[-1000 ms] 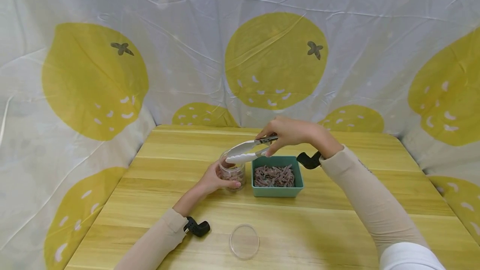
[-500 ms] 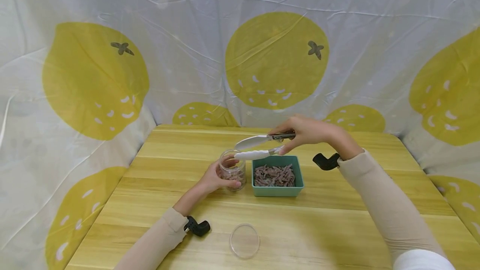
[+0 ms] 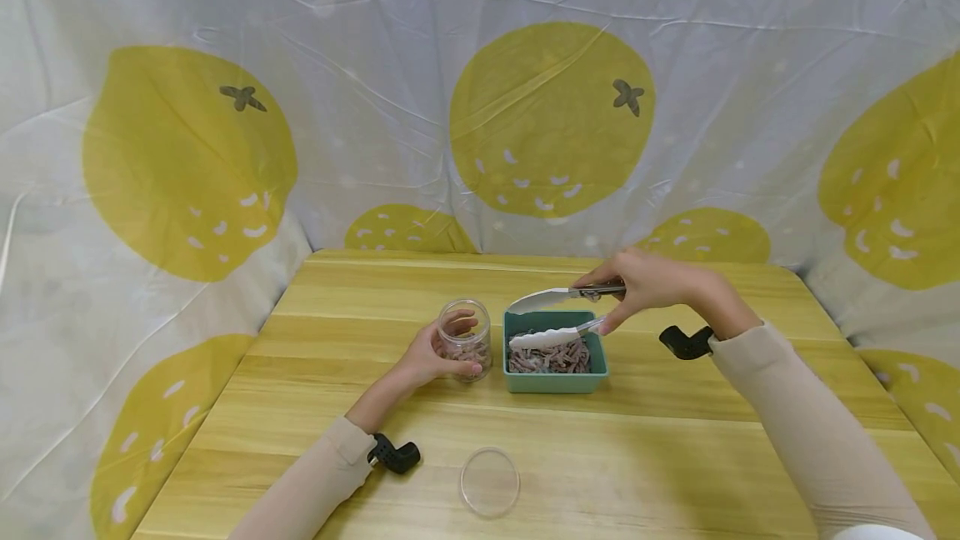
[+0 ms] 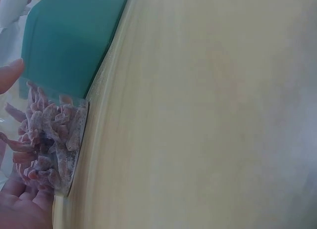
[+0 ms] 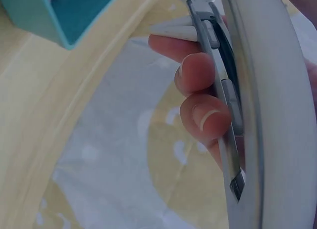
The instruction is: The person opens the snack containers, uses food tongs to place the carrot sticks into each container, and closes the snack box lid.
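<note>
My left hand [image 3: 427, 357] grips a clear jar [image 3: 465, 327] that stands upright, its mouth uncovered. Brownish-pink strips [image 4: 47, 140] fill the jar's lower part. Right beside it sits a teal rectangular tub [image 3: 555, 384] with a layer of the same kind of strips [image 3: 566, 358]. My right hand [image 3: 645, 282] holds a pair of tongs [image 3: 543, 338] by their metal handles, fingers on one arm and thumb on the other. The white tong tips are spread apart over the tub, and nothing shows between them. In the right wrist view, the fingers [image 5: 205, 117] curl against the tongs' metal arm.
A round transparent lid [image 3: 489, 483] lies on the wooden table [image 3: 637, 457] in front of the jar and tub. Behind and at both sides of the table hangs a white cloth [image 3: 375, 107] printed with yellow lemons.
My right hand has carried the tongs rightward from the jar's mouth and lowered them over the tub. The left hand and jar have stayed in place.
</note>
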Demonstrator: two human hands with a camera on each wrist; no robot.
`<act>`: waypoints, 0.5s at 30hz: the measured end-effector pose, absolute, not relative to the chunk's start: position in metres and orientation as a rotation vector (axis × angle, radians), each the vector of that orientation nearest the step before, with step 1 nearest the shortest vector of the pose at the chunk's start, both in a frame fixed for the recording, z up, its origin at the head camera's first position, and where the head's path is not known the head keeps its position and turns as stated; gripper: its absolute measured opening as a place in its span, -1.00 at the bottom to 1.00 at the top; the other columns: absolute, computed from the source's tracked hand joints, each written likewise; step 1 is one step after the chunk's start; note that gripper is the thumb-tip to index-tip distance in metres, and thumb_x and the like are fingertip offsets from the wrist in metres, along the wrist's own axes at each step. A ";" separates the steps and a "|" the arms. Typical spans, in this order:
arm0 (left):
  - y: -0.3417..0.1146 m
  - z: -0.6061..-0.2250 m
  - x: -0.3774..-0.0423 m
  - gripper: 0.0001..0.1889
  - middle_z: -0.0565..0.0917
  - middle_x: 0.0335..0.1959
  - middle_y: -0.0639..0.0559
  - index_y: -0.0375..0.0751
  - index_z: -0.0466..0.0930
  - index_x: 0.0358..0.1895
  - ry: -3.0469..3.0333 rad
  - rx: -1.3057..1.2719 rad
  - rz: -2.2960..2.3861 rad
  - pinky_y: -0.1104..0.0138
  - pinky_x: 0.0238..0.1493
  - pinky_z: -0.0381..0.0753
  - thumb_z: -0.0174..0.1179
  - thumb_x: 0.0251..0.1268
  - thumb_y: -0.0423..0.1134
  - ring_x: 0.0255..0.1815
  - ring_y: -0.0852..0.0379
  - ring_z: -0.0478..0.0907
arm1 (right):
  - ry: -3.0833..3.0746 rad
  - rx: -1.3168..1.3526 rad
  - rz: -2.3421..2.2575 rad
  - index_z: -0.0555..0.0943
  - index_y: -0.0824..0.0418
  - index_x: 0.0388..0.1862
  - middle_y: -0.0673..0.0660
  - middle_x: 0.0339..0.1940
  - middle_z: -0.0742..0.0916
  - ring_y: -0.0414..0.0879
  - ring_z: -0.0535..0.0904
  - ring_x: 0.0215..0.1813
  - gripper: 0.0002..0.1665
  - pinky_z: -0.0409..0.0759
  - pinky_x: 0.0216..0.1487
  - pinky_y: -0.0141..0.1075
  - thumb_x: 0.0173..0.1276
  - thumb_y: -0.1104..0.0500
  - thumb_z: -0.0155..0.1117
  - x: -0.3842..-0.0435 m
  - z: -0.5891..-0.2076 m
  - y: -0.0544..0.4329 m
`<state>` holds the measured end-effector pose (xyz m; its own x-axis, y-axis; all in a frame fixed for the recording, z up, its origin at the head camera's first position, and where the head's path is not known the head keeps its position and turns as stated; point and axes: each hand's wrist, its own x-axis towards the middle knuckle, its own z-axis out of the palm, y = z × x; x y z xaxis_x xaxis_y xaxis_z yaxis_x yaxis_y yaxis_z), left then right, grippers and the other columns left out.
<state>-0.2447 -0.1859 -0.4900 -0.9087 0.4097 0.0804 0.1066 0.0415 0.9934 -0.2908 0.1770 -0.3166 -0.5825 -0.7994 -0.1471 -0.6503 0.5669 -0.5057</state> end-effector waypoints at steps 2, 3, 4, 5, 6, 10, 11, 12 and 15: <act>-0.186 -0.490 -0.244 -0.13 0.44 0.37 -0.19 -0.14 0.35 0.41 2.092 0.530 1.960 0.20 0.34 0.36 0.51 -0.06 -0.56 0.44 -0.12 0.31 | 2.444 -1.183 -0.561 0.56 0.26 0.32 0.09 -0.04 0.72 -0.31 0.12 -0.63 -0.12 0.23 -0.50 -0.37 0.07 -0.10 0.61 -0.290 -0.321 0.179; -0.186 -0.490 -0.244 -0.13 0.44 0.37 -0.19 -0.15 0.35 0.41 2.092 0.529 1.960 0.21 0.34 0.37 0.51 -0.06 -0.56 0.44 -0.12 0.31 | 2.441 -1.181 -0.559 0.55 0.27 0.32 0.12 0.07 0.71 -0.32 0.12 -0.64 -0.12 0.24 -0.50 -0.37 0.08 -0.09 0.61 -0.289 -0.324 0.179; -0.186 -0.490 -0.244 -0.13 0.44 0.38 -0.19 -0.15 0.35 0.41 2.092 0.530 1.959 0.22 0.33 0.37 0.51 -0.06 -0.56 0.44 -0.12 0.31 | 2.439 -1.186 -0.556 0.55 0.28 0.32 0.14 0.10 0.70 -0.31 0.12 -0.64 -0.12 0.26 -0.50 -0.37 0.07 -0.09 0.61 -0.289 -0.326 0.180; -0.186 -0.490 -0.244 -0.13 0.44 0.38 -0.19 -0.15 0.35 0.41 2.093 0.530 1.958 0.23 0.33 0.38 0.51 -0.06 -0.57 0.44 -0.12 0.31 | 2.439 -1.186 -0.550 0.55 0.29 0.31 0.15 0.12 0.70 -0.32 0.11 -0.64 -0.12 0.27 -0.49 -0.36 0.07 -0.09 0.61 -0.288 -0.328 0.180; -0.186 -0.490 -0.244 -0.13 0.44 0.38 -0.20 -0.15 0.35 0.41 2.093 0.531 1.957 0.23 0.32 0.38 0.51 -0.06 -0.57 0.44 -0.13 0.30 | 2.438 -1.187 -0.542 0.56 0.29 0.31 0.16 0.13 0.70 -0.32 0.09 -0.64 -0.12 0.28 -0.48 -0.36 0.06 -0.09 0.61 -0.288 -0.330 0.179; -0.186 -0.490 -0.244 -0.13 0.44 0.38 -0.20 -0.15 0.35 0.41 2.095 0.532 1.955 0.24 0.32 0.38 0.51 -0.06 -0.57 0.44 -0.13 0.30 | 2.426 -1.203 -0.521 0.55 0.32 0.30 0.21 0.18 0.68 -0.30 0.05 -0.65 -0.10 0.34 -0.42 -0.34 0.05 -0.10 0.62 -0.287 -0.337 0.177; -0.186 -0.490 -0.244 -0.12 0.44 0.38 -0.20 -0.15 0.35 0.41 2.097 0.532 1.954 0.23 0.33 0.38 0.51 -0.06 -0.57 0.44 -0.13 0.30 | 2.422 -1.193 -0.518 0.55 0.31 0.31 0.21 0.19 0.67 -0.30 0.04 -0.65 -0.10 0.33 -0.42 -0.35 0.05 -0.09 0.62 -0.287 -0.339 0.176; -0.186 -0.490 -0.244 -0.12 0.44 0.38 -0.19 -0.14 0.35 0.41 2.100 0.534 1.953 0.21 0.33 0.38 0.51 -0.06 -0.57 0.44 -0.13 0.30 | 2.415 -1.188 -0.519 0.55 0.31 0.31 0.22 0.20 0.67 -0.29 0.03 -0.65 -0.10 0.31 -0.44 -0.35 0.05 -0.08 0.62 -0.286 -0.341 0.175; -0.185 -0.490 -0.244 -0.12 0.44 0.38 -0.18 -0.11 0.36 0.41 2.109 0.534 1.947 0.17 0.34 0.37 0.51 -0.06 -0.56 0.44 -0.12 0.31 | 2.401 -1.166 -0.526 0.55 0.32 0.30 0.23 0.21 0.66 -0.27 0.01 -0.66 -0.11 0.25 -0.50 -0.36 0.05 -0.06 0.63 -0.285 -0.345 0.171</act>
